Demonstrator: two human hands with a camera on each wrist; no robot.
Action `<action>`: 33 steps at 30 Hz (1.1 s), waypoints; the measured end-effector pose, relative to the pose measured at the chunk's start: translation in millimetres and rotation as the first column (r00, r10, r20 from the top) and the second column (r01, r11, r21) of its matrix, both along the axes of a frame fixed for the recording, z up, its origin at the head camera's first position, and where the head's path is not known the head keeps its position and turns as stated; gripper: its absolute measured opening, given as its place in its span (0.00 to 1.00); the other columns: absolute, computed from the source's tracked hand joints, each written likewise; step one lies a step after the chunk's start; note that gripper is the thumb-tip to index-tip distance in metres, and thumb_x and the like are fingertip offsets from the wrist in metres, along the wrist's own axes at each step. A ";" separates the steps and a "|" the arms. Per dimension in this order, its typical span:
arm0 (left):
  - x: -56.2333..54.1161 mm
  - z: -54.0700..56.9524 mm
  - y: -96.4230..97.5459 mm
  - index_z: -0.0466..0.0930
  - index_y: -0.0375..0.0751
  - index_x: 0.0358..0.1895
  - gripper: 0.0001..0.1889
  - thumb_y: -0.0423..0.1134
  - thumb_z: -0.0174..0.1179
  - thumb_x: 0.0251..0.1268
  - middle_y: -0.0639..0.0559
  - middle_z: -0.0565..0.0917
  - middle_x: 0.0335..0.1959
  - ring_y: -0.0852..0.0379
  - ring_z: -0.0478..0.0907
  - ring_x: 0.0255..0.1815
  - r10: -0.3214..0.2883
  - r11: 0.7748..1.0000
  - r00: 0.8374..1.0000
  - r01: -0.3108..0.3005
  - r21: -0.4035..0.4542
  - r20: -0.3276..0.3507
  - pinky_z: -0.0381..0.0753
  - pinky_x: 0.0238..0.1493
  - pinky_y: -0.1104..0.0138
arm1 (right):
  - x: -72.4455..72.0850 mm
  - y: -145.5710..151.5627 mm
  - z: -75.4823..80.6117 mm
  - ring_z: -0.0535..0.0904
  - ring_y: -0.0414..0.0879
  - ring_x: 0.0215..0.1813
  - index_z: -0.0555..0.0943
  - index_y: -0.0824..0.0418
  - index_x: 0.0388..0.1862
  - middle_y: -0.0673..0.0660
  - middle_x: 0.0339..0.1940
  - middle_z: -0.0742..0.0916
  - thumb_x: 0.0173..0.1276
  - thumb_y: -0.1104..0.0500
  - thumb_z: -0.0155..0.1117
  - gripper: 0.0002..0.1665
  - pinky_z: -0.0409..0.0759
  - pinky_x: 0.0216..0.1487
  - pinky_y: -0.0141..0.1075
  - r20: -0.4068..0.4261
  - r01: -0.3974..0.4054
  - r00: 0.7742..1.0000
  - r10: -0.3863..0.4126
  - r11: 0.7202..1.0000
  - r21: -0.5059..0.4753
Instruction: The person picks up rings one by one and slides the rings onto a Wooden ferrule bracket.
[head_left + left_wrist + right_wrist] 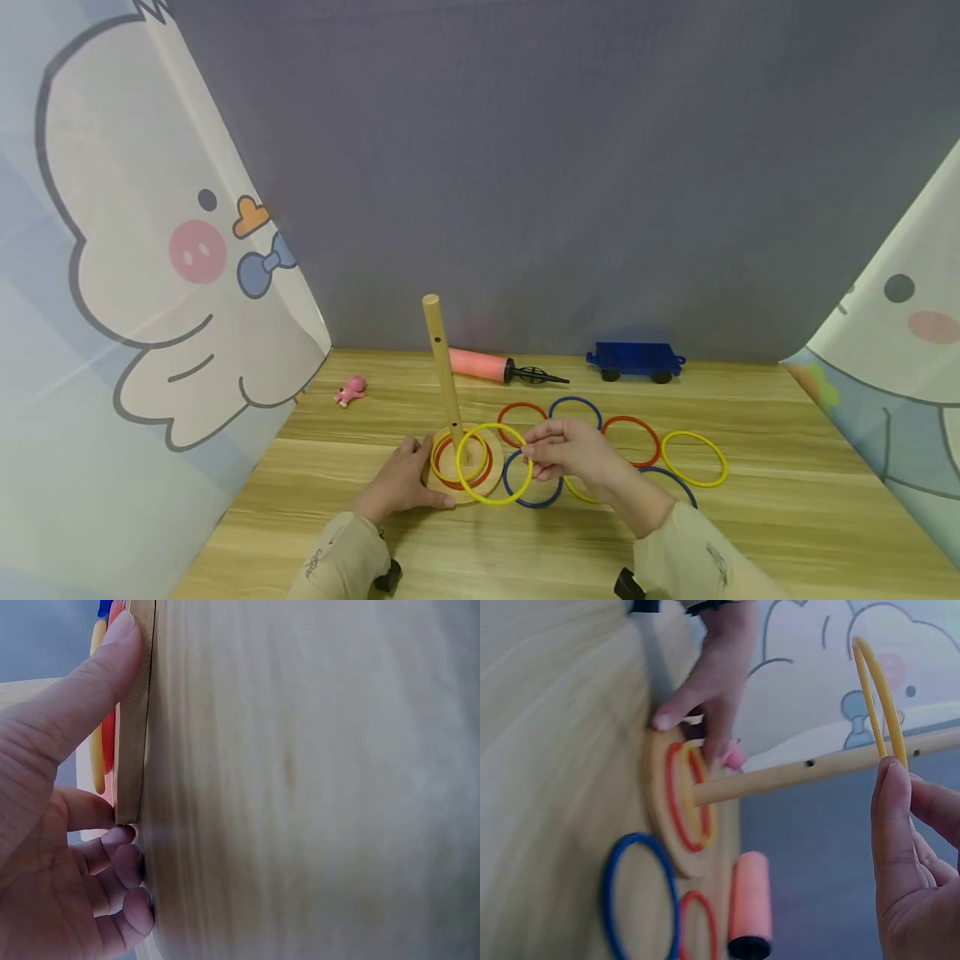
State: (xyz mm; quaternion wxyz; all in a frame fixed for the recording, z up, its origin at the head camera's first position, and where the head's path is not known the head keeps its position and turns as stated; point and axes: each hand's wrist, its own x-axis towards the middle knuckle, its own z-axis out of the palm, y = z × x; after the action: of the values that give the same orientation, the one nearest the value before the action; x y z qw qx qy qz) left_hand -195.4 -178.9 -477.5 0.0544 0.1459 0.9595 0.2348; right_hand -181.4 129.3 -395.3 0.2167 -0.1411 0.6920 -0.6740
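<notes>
A wooden ring-toss stand has a round base (pixel 657 772) and an upright post (pixel 444 367). My left hand (pixel 401 479) grips the left edge of the base, thumb in front and fingers round the side, as the left wrist view shows. One yellow ring (pixel 97 750) and one red ring (pixel 109 742) lie around the post on the base. Between thumb and fingertips, my right hand (pixel 573 454) pinches another yellow ring (pixel 491 502). That ring is held up in front of the stand, to the right of the post and not around it.
Several rings lie right of the stand, among them a red ring (pixel 632 417), a blue ring (pixel 533 506) and a yellow ring (pixel 693 432). Behind are a pink-and-black hand pump (pixel 480 365), a blue toy wagon (pixel 636 357) and a small pink figurine (pixel 351 389).
</notes>
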 end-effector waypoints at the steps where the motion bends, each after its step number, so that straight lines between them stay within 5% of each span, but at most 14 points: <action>1: 0.1 0.2 0.0 0.58 0.25 0.72 0.62 0.62 0.78 0.37 0.38 0.68 0.51 0.41 0.69 0.53 0.000 1.000 1.000 0.000 0.002 0.000 0.71 0.54 0.49 | -0.6 -2.1 4.6 0.83 0.43 0.31 0.78 0.75 0.49 0.56 0.33 0.88 0.68 0.63 0.65 0.17 0.82 0.36 0.36 -0.009 0.002 1.000 -0.002 1.000 -0.007; 15: -0.5 -0.8 -0.5 0.57 0.29 0.74 0.63 0.62 0.77 0.37 0.41 0.68 0.49 0.45 0.69 0.50 -0.004 1.000 1.000 0.004 -0.016 0.008 0.71 0.52 0.50 | -6.6 -26.5 77.3 0.83 0.43 0.29 0.77 0.77 0.51 0.55 0.32 0.87 0.69 0.68 0.62 0.16 0.82 0.35 0.35 -0.122 0.019 0.992 -0.031 0.995 -0.096; 23: 0.0 -0.2 -1.8 0.58 0.26 0.72 0.62 0.63 0.77 0.37 0.40 0.68 0.50 0.43 0.69 0.52 -0.005 1.000 1.000 0.005 -0.025 0.001 0.70 0.54 0.50 | -5.1 -39.7 121.3 0.84 0.47 0.30 0.79 0.74 0.50 0.61 0.34 0.87 0.67 0.66 0.66 0.15 0.83 0.37 0.39 -0.162 0.130 0.974 -0.157 0.978 -0.166; 33: -1.4 -3.1 -2.8 0.58 0.26 0.72 0.63 0.63 0.77 0.37 0.41 0.68 0.49 0.45 0.69 0.50 -0.011 1.000 1.000 0.011 -0.020 0.002 0.71 0.53 0.50 | -8.1 -55.6 142.6 0.84 0.46 0.32 0.79 0.71 0.49 0.61 0.34 0.86 0.68 0.64 0.65 0.13 0.83 0.42 0.41 -0.159 0.223 0.950 -0.268 0.941 -0.255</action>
State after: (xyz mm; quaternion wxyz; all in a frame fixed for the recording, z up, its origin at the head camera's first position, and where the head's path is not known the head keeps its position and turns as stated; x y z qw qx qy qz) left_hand -196.8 -181.7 -480.6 0.0581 0.1503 0.9609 0.2251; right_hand -189.5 73.7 -252.6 0.0449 -0.1422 0.6376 -0.7558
